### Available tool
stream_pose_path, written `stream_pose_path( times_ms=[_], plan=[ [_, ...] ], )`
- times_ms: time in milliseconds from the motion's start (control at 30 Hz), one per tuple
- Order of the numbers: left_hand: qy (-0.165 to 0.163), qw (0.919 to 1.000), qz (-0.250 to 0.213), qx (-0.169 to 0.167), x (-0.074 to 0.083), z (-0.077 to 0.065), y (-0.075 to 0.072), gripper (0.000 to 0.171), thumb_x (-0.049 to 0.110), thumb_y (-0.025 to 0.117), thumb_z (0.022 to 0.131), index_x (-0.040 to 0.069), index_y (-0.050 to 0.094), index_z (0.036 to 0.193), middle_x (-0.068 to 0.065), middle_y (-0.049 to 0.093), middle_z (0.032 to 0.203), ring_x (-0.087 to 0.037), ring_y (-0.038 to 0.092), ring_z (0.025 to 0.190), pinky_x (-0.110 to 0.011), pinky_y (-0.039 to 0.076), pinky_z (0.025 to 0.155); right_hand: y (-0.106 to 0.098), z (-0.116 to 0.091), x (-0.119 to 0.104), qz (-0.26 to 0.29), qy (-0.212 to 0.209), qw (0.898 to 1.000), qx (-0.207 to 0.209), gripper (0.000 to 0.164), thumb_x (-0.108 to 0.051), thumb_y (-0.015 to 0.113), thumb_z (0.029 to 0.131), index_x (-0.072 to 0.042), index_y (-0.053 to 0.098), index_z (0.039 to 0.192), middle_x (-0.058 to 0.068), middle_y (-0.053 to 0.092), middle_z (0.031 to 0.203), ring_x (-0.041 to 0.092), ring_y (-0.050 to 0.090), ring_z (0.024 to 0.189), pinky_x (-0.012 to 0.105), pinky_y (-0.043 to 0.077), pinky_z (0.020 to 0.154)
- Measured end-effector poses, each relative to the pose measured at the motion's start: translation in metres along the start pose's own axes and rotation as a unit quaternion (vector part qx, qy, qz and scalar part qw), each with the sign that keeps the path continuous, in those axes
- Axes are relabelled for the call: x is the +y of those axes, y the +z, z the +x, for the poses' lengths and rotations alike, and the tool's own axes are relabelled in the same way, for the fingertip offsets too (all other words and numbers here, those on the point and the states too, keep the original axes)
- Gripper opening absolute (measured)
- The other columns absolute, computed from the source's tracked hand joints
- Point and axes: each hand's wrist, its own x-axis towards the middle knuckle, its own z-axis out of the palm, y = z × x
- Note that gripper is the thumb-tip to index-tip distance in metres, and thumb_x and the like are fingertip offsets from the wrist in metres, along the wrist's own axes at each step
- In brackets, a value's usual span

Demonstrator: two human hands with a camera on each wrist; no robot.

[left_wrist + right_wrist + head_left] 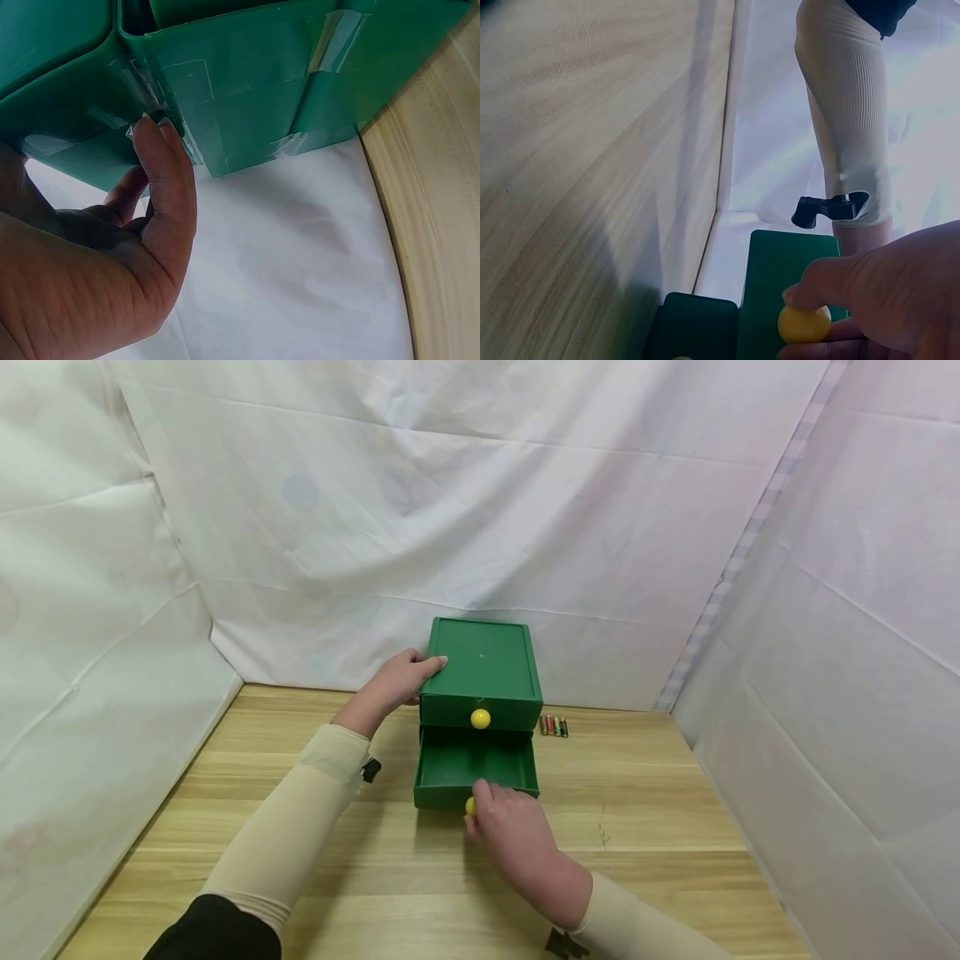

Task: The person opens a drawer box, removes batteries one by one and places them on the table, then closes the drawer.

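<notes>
Steadiness is likely why the left hand (393, 683) grips the green cabinet (483, 660) at its left edge, thumb on top, fingers bent against the side. The right hand (519, 839) pinches the yellow knob (804, 325) of the lower drawer (441, 797), which stands pulled out below the closed upper drawer (446, 711). Four batteries (550, 726) lie just right of the cabinet on the wood-grained table (637, 793), enclosed by pale cloth walls (337, 543).
</notes>
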Motion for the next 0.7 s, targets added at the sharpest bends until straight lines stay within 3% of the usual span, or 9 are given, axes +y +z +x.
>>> stream_pose_path(
  times_ms=[267,700],
  plan=[
    [-0.001,1.0000,-0.008,-0.005,-0.0004,0.0007,-0.0003,0.083,0.067,0.056,0.110,0.002,0.044,0.160,-0.021,0.059,0.144,-0.037,0.064,0.127,-0.061,0.052,0.114,0.0020,0.0046,0.0036,0.011,0.009,1.000,-0.014,0.041,-0.027,0.096,0.088,-0.011,0.059,0.094,-0.001,0.064,0.073,0.011,0.055,0.058,0.026,0.054,0.054],
    [0.000,1.0000,-0.002,0.003,-0.0019,0.0024,0.0002,0.079,0.065,0.057,0.110,0.001,0.048,0.155,-0.020,0.061,0.140,-0.037,0.065,0.123,-0.056,0.057,0.107,0.0056,0.0092,0.0080,0.011,0.013,1.000,-0.016,0.043,-0.026,0.097,0.088,-0.010,0.058,0.095,-0.001,0.062,0.073,0.011,0.054,0.059,0.026,0.054,0.054]
  ],
)
